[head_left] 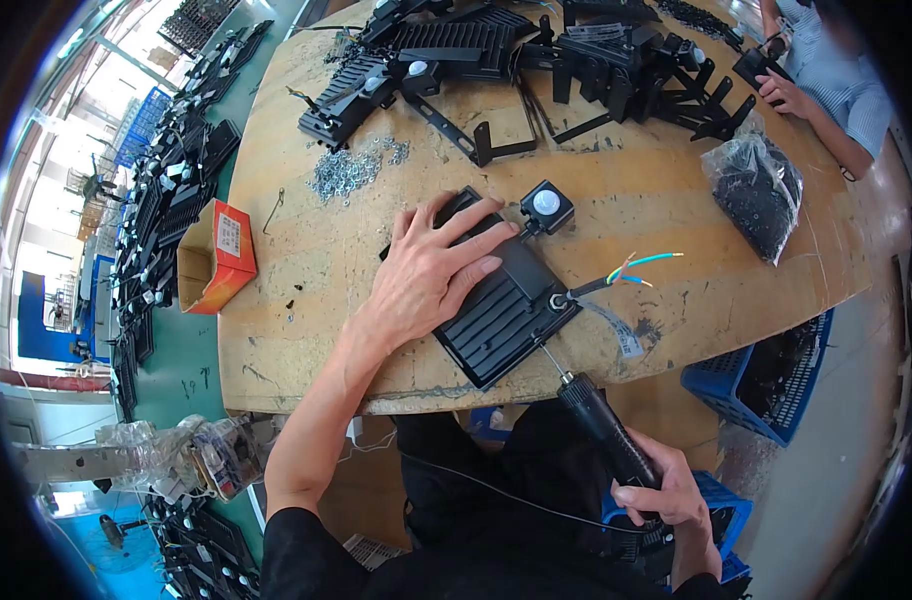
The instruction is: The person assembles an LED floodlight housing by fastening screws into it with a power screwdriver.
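Note:
A black finned floodlight housing (pixel 491 325) lies on the wooden table near its front edge. Across its top my left hand (pixel 431 262) is spread flat, fingers apart, pressing on it. A small black box with a white dome sensor (pixel 546 203) is joined to the far side of the housing. From its right corner come a cable with bare coloured wires (pixel 631 272) and a pale label tag (pixel 624 335). My right hand (pixel 666 485) is wrapped round the rear of a black electric screwdriver (pixel 608 432), whose bit reaches the housing's near right edge.
Black lamp housings and brackets (pixel 466 50) are heaped along the far side. Loose washers (pixel 346 172), an open red box (pixel 219 258) and a bag of black parts (pixel 756 190) lie around. Blue crates (pixel 761 385) stand below. Another person's hand (pixel 784 95) works at upper right.

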Available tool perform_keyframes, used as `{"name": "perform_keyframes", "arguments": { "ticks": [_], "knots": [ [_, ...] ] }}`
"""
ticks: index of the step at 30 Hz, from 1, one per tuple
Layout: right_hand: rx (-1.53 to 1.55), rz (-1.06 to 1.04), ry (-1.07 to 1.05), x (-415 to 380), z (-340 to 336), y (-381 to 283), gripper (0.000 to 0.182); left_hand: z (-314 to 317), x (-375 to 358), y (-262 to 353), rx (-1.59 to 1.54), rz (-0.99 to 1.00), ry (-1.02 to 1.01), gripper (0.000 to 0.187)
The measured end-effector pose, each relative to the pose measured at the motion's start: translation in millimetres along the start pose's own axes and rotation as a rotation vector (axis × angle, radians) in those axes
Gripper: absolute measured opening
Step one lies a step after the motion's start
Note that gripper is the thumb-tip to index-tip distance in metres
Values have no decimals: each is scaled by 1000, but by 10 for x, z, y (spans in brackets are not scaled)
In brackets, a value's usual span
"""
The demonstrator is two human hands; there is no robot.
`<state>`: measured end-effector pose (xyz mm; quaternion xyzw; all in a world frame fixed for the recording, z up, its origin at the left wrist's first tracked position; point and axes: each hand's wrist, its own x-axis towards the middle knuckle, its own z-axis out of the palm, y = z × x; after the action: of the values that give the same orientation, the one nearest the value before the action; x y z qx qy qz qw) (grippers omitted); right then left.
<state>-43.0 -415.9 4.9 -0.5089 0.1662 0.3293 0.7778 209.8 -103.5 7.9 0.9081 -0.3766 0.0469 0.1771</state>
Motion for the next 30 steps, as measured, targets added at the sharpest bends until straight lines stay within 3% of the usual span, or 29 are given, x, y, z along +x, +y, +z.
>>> {"name": "perform_keyframes", "arguments": {
  "ticks": [4,10,16,18,22,24,27,28,30],
  "knots": [
    [-7,68,16,53,-49,-93,88,12,3,3,6,16,4,36],
    [112,64,-143,122,-148,-27,83,19,-5,16,34,15,6,38],
    [455,191,-358,122,-249,55,86,-36,14,24,-1,20,-19,41],
    [-483,-46,3,-104,-70,-181,91,-190,9,-28,-162,56,-103,45],
    [-519,-89,82,-518,-151,-27,89,-239,-202,58,-89,35,-23,44],
    [-269,-211,303,-577,-68,127,92,-249,-311,126,-172,-35,32,45],
    [-61,-255,326,-443,82,303,90,-273,-487,412,-50,-188,137,46],
    [19,-313,268,-392,160,327,75,-195,-563,437,44,-167,235,43],
    [5,-320,239,-264,296,341,77,-68,-694,539,114,-272,299,42]
  ]
}}
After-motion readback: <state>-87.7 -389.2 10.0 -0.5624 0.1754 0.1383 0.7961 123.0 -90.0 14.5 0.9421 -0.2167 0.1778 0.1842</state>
